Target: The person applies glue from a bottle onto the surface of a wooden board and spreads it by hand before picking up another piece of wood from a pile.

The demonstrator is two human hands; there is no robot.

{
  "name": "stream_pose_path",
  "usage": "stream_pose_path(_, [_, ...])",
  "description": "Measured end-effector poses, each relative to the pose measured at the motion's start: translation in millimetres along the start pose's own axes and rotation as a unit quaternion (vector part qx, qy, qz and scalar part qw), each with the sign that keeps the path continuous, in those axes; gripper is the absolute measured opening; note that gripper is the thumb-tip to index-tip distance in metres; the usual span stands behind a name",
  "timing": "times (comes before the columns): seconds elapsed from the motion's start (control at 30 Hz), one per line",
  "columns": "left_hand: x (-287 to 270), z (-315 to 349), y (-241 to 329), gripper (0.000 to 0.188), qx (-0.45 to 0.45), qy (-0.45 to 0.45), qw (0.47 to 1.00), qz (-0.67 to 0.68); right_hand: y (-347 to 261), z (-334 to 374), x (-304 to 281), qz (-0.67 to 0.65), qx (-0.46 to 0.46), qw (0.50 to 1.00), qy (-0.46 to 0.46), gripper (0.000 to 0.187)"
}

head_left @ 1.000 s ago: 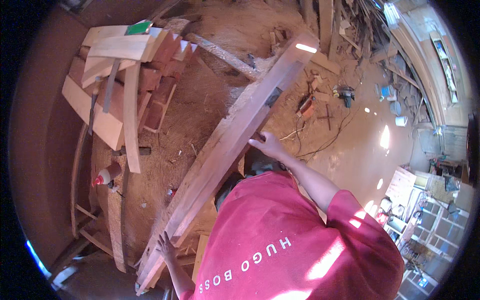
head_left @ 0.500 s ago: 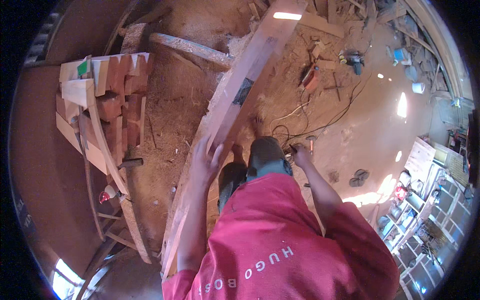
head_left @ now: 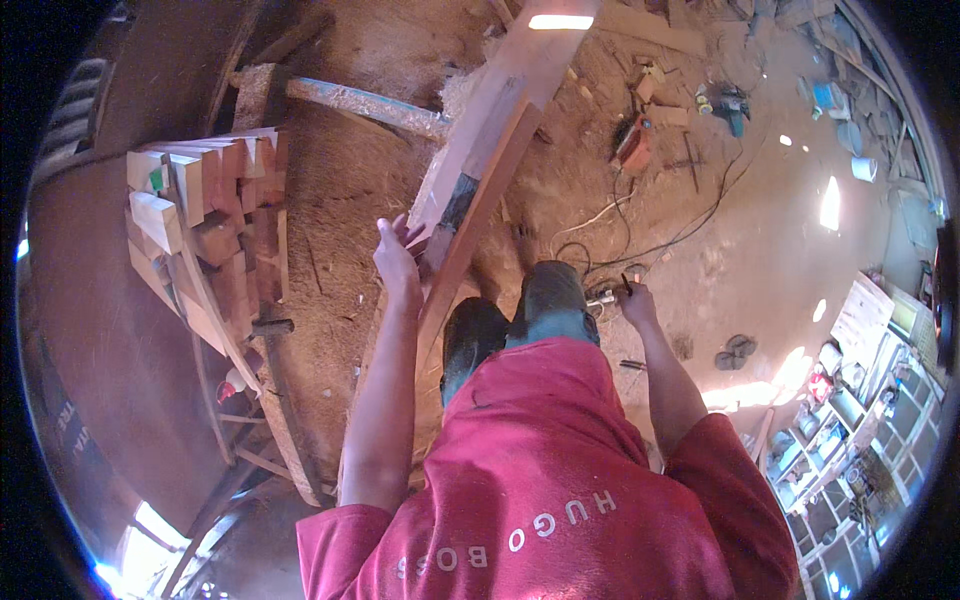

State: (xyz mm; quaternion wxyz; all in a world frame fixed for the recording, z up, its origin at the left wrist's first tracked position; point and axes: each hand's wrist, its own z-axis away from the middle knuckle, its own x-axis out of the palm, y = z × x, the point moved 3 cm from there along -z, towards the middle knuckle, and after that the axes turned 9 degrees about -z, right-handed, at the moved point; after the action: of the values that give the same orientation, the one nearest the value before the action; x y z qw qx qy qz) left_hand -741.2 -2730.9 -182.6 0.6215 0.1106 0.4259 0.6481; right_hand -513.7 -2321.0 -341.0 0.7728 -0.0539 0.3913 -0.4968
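A long reddish-brown timber beam (head_left: 500, 130) runs from top centre toward my left side, with a dark patch (head_left: 459, 203) on its face. My left hand (head_left: 398, 262) is at the beam's left edge, its fingers spread and partly bent beside the wood; whether the fingertips touch it is unclear. My right hand (head_left: 640, 303) is out to the right of my knee, closed round a slim dark thing (head_left: 627, 284) whose kind I cannot make out. A shiny metal object (head_left: 603, 297) lies beside that hand.
Stacked wood blocks (head_left: 215, 200) stand at left on a wooden frame. A red power tool (head_left: 632, 145), a teal-and-dark power tool (head_left: 733, 108) and black cables (head_left: 690, 232) lie on the dusty floor. Shelving (head_left: 830, 440) full of items is at lower right.
My left hand has lifted off the beam's top and moved up to its left edge. The beam now shows more of its side face. My right hand has shifted right.
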Motion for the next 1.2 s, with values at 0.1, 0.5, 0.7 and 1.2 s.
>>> stream_pose_path(0.1, [-5,13,8,0.051,0.108,-0.042,0.987,-0.113,-11,-10,-6,0.043,-0.031,0.998,0.043,0.023])
stream_pose_path(0.5, [-48,24,-2,0.045,0.401,0.174,0.859,-0.266,-106,1,-7,0.013,-0.189,0.981,0.051,0.024])
stream_pose_path(0.7, [-44,14,-43,0.045,0.512,0.078,0.805,-0.288,-87,33,7,0.061,-0.186,0.976,0.097,0.031])
stream_pose_path(1.2, [-72,11,-57,0.051,0.406,-0.026,0.855,-0.321,-8,94,74,0.054,-0.135,0.989,0.015,0.026])
